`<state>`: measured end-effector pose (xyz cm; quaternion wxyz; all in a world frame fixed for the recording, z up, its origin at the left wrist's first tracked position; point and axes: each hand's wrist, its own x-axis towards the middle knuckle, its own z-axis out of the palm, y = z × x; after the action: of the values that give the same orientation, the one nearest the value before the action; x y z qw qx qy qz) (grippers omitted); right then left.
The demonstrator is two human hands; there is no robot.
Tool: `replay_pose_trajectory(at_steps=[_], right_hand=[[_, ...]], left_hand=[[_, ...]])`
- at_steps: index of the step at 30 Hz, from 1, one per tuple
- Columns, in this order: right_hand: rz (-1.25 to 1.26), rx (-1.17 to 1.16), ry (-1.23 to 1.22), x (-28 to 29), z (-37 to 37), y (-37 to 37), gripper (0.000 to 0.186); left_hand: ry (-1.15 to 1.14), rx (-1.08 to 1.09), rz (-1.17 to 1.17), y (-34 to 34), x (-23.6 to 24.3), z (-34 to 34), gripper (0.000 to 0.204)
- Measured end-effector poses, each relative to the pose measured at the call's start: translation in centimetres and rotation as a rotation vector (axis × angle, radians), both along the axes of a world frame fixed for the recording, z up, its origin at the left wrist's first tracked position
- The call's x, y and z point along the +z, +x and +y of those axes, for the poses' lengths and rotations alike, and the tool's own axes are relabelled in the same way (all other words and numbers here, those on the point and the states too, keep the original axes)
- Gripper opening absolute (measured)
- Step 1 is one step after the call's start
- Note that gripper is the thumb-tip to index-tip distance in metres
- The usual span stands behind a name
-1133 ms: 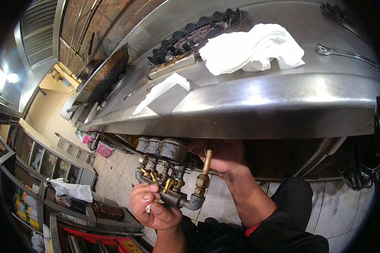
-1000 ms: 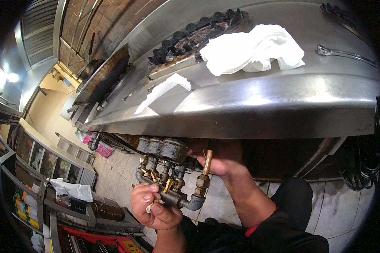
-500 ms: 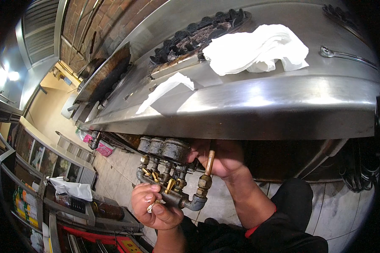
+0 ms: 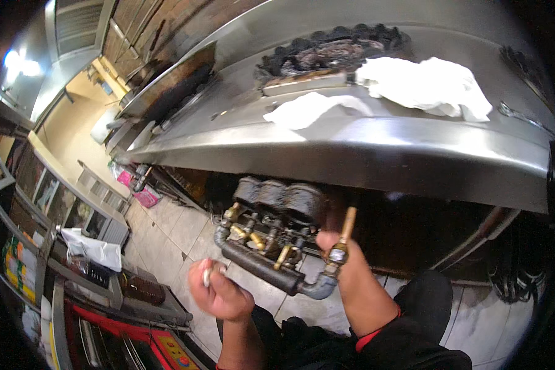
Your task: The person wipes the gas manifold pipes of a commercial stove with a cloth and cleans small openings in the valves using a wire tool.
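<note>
My left hand (image 4: 223, 291) is closed on a small whitish scrap (image 4: 207, 275), left of and below a greasy pipe manifold (image 4: 259, 270), apart from it. The manifold has brass valves (image 4: 256, 240), several blackened cylinders (image 4: 270, 196) on top and an upright copper-coloured tube (image 4: 348, 225) at its right end, under the front edge of a steel cooktop (image 4: 351, 151). My right hand (image 4: 330, 243) reaches behind the manifold's right end; its fingers are mostly hidden and blurred.
White paper towels (image 4: 422, 86), (image 4: 302, 111), a blackened burner (image 4: 327, 55) and a wrench (image 4: 524, 118) lie on the cooktop. Steel shelving (image 4: 89, 265) and a red appliance (image 4: 157, 345) stand at left. A pink bag (image 4: 147, 196) lies on the tiled floor.
My left hand has come off the manifold and moved a little left with the scrap. The view has shifted; the manifold now shows higher and further right.
</note>
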<state>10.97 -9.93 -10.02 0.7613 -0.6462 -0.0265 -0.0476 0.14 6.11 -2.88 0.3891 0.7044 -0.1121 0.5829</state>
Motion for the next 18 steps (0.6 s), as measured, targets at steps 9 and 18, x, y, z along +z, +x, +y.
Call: replay_pose_trajectory(at_steps=[9, 18], right_hand=[[-0.216, 0.552, 0.736, -1.1, 8.9, -3.6, 0.027], [-0.285, 0.392, 0.234, 0.5, 10.3, -4.8, 0.012]], left_hand=[[-0.61, -0.676, 0.655, 2.9, -7.8, 5.3, 0.041], [-0.792, -0.871, 0.436, 2.3, -7.1, 4.3, 0.035]])
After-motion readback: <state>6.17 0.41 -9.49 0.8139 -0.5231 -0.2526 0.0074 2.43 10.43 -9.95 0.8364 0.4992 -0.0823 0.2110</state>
